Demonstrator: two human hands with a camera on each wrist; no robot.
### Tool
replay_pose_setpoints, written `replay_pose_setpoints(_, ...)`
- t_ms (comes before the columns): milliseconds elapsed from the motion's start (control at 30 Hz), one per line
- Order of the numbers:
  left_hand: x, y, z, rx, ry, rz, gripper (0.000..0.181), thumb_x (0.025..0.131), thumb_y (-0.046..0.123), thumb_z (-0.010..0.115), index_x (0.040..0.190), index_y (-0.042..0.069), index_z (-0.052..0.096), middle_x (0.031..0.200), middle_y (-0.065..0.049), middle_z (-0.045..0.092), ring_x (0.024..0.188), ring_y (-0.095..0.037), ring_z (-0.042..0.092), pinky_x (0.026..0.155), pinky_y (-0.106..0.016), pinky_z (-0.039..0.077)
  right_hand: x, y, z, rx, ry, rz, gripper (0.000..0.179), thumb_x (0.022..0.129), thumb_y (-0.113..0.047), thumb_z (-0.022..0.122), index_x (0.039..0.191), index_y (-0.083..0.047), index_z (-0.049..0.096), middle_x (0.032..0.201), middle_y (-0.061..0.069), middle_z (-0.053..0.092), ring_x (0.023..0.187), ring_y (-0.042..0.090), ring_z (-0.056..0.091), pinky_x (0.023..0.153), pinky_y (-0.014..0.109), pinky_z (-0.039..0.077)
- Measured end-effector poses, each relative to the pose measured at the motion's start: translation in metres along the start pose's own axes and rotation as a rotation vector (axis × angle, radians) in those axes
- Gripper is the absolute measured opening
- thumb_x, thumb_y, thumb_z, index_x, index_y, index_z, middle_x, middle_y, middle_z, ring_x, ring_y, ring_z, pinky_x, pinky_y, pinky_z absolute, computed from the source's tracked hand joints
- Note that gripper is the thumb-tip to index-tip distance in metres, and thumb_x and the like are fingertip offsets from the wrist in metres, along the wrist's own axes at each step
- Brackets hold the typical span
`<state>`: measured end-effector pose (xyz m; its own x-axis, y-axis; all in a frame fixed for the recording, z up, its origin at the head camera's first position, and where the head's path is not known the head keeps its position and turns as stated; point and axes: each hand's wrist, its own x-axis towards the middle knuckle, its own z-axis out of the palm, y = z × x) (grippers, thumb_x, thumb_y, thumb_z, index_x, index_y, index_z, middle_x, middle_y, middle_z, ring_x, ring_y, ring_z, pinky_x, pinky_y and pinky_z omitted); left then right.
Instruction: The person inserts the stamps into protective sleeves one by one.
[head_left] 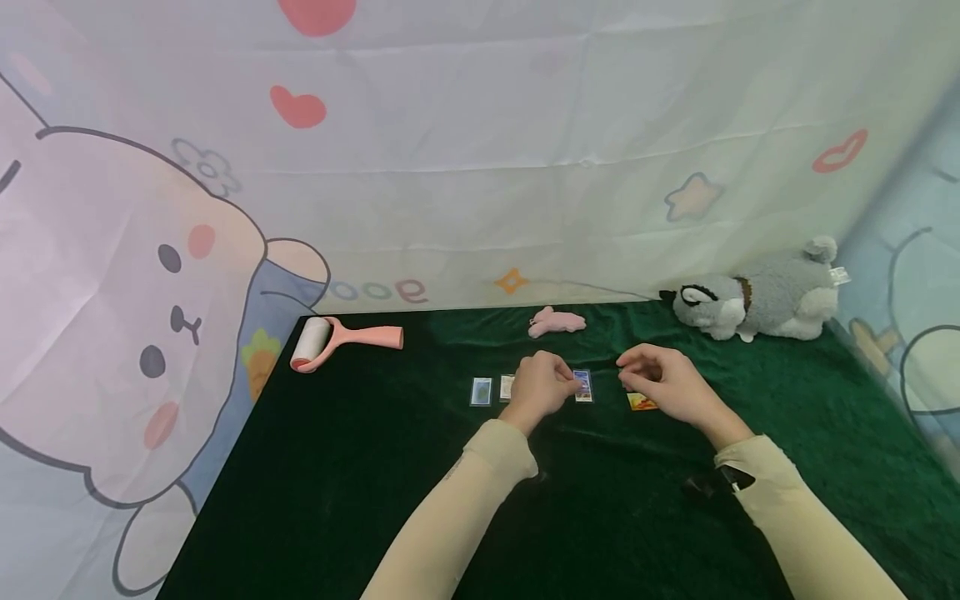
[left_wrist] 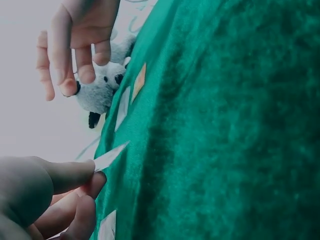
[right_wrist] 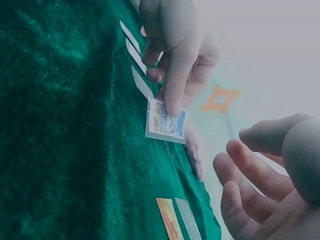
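My left hand (head_left: 537, 385) pinches a small blue-and-white picture card (right_wrist: 167, 120) in a clear sleeve between thumb and fingertips. The card is tilted, one edge near the cloth. To its left lie a card with a greenish-blue picture (head_left: 481, 392) and a pale card (head_left: 506, 386), partly behind the left hand; the right wrist view shows another pale card (right_wrist: 142, 82) close to the held one. My right hand (head_left: 663, 385) hovers with loosely bent fingers and holds nothing. Beneath it lie an orange-yellow card (head_left: 641, 402) and a clear-edged pale piece (right_wrist: 188, 220).
Dark green velvety cloth (head_left: 360, 467) covers the table. At the back left lies a pink-handled lint roller (head_left: 367, 336). A small pink plush (head_left: 557, 322) lies behind the cards, and a grey plush animal (head_left: 780, 296) at the back right. A printed curtain (head_left: 487, 208) hangs behind.
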<state>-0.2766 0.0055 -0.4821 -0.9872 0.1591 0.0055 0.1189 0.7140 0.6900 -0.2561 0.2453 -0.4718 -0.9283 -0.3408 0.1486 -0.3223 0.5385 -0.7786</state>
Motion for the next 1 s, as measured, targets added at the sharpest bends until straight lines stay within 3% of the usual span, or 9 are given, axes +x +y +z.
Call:
replay_pose_setpoints(267, 0.0054, -0.0003, 0.0033, 0.173, 0.024, -0.004, 0.022, 0.091, 0.031, 0.085, 0.081, 0.015, 0.075, 0.073, 0.005, 0.065, 0.067, -0.014, 0.059, 0.061, -0.03, 0.047, 0.0002, 0.002, -0.0007, -0.023, 0.001, 0.006, 0.024, 0.105, -0.015, 0.066, 0.125, -0.002, 0.067, 0.106, 0.011, 0.075, 0.092, 0.023, 0.071, 0.075, 0.03, 0.057)
replay_pose_setpoints(533, 0.0058, -0.0022, 0.0073, 0.249, 0.057, 0.06, 0.021, 0.09, 0.03, 0.086, 0.083, 0.014, 0.074, 0.076, 0.004, 0.067, 0.068, -0.014, 0.059, 0.062, -0.03, 0.049, -0.0006, 0.0035, -0.001, -0.032, 0.002, 0.005, 0.024, 0.104, -0.015, 0.067, 0.125, -0.003, 0.068, 0.105, 0.007, 0.075, 0.092, 0.022, 0.07, 0.076, 0.03, 0.057)
replay_pose_setpoints(800, 0.0061, -0.0051, 0.0105, 0.278, 0.06, 0.074, 0.022, 0.091, 0.032, 0.085, 0.086, 0.015, 0.073, 0.077, 0.004, 0.066, 0.068, -0.013, 0.059, 0.063, -0.029, 0.05, -0.0018, 0.0045, -0.0003, -0.026, 0.004, 0.003, 0.024, 0.104, -0.016, 0.067, 0.124, -0.002, 0.067, 0.106, 0.008, 0.075, 0.091, 0.02, 0.07, 0.074, 0.03, 0.057)
replay_pose_setpoints(1000, 0.0054, -0.0088, 0.0094, 0.227, 0.065, 0.089, 0.018, 0.093, 0.03, 0.083, 0.089, 0.015, 0.074, 0.076, 0.005, 0.066, 0.067, -0.012, 0.058, 0.062, -0.027, 0.048, -0.0042, 0.0034, -0.0025, -0.029, 0.009, 0.005, 0.022, 0.104, -0.015, 0.068, 0.122, -0.003, 0.068, 0.106, 0.011, 0.075, 0.091, 0.021, 0.07, 0.073, 0.03, 0.056)
